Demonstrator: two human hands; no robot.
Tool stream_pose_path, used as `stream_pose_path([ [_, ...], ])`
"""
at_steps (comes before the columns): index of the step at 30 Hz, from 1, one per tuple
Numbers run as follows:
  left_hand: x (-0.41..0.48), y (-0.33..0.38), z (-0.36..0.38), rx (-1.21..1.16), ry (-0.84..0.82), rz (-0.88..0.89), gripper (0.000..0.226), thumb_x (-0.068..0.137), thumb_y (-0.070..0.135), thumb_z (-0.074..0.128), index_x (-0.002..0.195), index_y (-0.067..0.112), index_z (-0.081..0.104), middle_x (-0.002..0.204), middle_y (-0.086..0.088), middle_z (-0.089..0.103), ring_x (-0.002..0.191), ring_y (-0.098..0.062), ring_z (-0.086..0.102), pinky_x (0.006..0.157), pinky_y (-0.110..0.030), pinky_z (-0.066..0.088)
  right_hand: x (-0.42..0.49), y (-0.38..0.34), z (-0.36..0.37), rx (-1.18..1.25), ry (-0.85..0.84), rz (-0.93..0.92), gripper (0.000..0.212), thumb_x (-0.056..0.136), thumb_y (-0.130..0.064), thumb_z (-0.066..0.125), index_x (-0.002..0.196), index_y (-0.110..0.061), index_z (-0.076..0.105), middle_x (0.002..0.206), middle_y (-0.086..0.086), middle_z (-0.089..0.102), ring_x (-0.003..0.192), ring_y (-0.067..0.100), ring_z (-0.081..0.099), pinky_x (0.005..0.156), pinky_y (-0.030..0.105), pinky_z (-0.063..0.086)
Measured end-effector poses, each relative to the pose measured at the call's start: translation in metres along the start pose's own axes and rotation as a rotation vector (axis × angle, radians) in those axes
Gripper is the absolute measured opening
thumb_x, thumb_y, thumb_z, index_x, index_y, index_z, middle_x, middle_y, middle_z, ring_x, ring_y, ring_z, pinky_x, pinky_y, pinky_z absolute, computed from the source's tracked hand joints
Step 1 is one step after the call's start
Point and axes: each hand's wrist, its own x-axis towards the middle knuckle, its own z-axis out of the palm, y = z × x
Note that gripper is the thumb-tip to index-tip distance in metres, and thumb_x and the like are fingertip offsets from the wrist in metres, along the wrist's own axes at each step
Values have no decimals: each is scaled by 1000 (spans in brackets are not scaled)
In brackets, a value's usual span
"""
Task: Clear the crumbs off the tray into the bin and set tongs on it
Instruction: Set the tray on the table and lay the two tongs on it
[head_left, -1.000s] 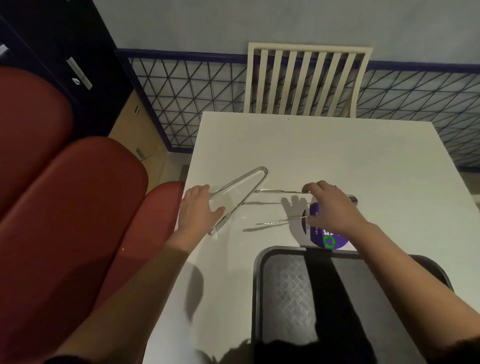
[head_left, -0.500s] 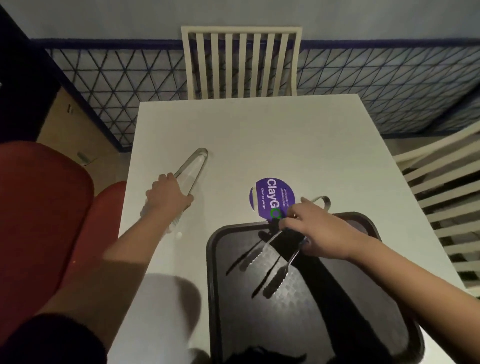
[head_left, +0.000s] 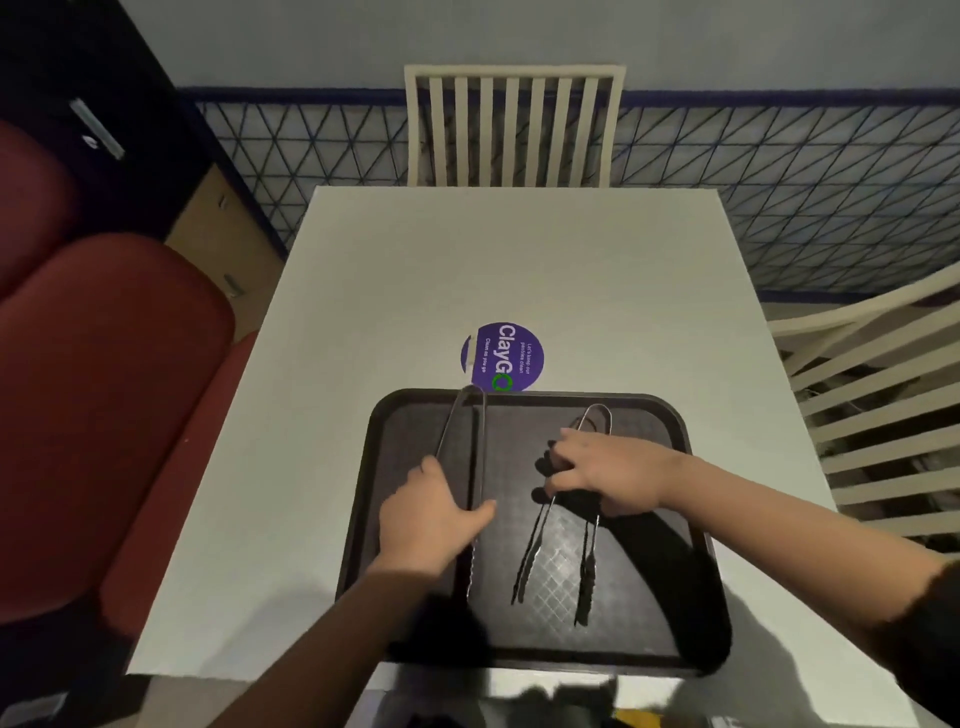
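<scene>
— Nearest first: tray (head_left: 550, 397) at the near edge of the table (head_left: 519, 260), dark, no crumbs to be made out in this light. Anything changed?

— Plenty. Half a second back, only the right-hand tongs (head_left: 586, 577) over it, tilted and in the air. Now down along the right half, tips toward the near rim. Left-hand tongs (head_left: 482, 441) then out on the bare table. Now brought in over the left half, loop reaching past the far rim by the purple sticker (head_left: 501, 356). Resting or just above, hard to say.

— And the hands?

— Left hand (head_left: 431, 519) wrapped round the middle of its pair, thumb out. Right hand (head_left: 608, 475) curled over the upper arms of the other, just below the loop. Neither let go yet.

— Meaning for the task?

— Probably the last step nearly done: release, pull back. Bin nowhere in sight, so crumb-clearing impossible to confirm. Beyond, a slatted chair (head_left: 514, 71) at the far side.
</scene>
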Motion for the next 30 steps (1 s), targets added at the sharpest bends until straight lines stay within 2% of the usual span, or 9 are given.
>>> stream_pose_path([
  [5, -19, 17, 26, 48, 16, -69, 76, 75, 63, 62, 125, 9, 42, 125, -8, 55, 110, -27, 61, 84, -35, 49, 0, -2, 9, -76, 62, -86, 51, 78, -8, 63, 126, -24, 53, 111, 11, 53, 106, 30, 47, 84, 39, 46],
  [13, -15, 26, 46, 115, 8, -108, 77, 76, 65, 60, 126, 10, 40, 124, -8, 53, 106, -24, 62, 73, -32, 48, -5, -6, 24, -69, 122, -59, 50, 85, -6, 58, 130, -24, 51, 123, 14, 50, 117, 30, 44, 95, 36, 42],
  [16, -13, 22, 50, 124, 5, -112, 79, 75, 66, 60, 127, 10, 39, 124, -9, 53, 106, -24, 62, 74, -32, 49, -11, -9, 25, -41, 160, 6, 61, 76, -3, 61, 132, -22, 48, 131, 16, 46, 120, 34, 42, 102, 41, 38],
  [18, -12, 20, 51, 132, 4, -101, 81, 75, 67, 59, 127, 9, 38, 124, -9, 52, 107, -25, 62, 77, -33, 50, -17, -16, 26, 60, 316, 192, 66, 71, -6, 61, 133, -19, 44, 130, 14, 47, 119, 33, 44, 102, 43, 38],
  [20, -10, 17, 52, 132, 5, -91, 84, 75, 69, 58, 129, 8, 38, 125, -10, 51, 107, -25, 62, 77, -33, 50, -22, -32, 26, 308, 490, 550, 61, 81, -21, 57, 138, -16, 35, 131, 12, 46, 119, 30, 47, 97, 40, 42],
  [21, -10, 16, 52, 132, 5, -88, 86, 74, 70, 57, 130, 8, 37, 126, -10, 51, 108, -25, 62, 78, -33, 50, -23, -44, 26, 468, 521, 740, 64, 86, -34, 54, 142, -15, 28, 133, 12, 44, 117, 30, 49, 92, 39, 43],
  [23, -8, 16, 52, 132, 7, -83, 91, 73, 72, 57, 133, 7, 35, 128, -11, 50, 110, -26, 61, 81, -34, 51, -17, -67, 31, 654, 409, 988, 83, 87, -57, 46, 148, -13, 10, 138, 14, 38, 115, 32, 52, 86, 39, 46],
  [26, -5, 16, 52, 134, -13, -62, 105, 73, 73, 56, 145, 4, 22, 137, -13, 44, 117, -28, 58, 87, -35, 50, 0, -95, 40, 668, 238, 1098, 105, 79, -72, 43, 148, -12, -10, 140, 15, 35, 111, 31, 56, 81, 36, 47],
  [30, -5, 13, 50, 145, -25, -28, 113, 74, 75, 54, 151, 5, 10, 144, -16, 38, 123, -29, 53, 92, -36, 48, 14, -109, 48, 573, 182, 1169, 114, 75, -74, 46, 147, -8, -13, 134, 14, 40, 103, 27, 59, 75, 33, 49],
])
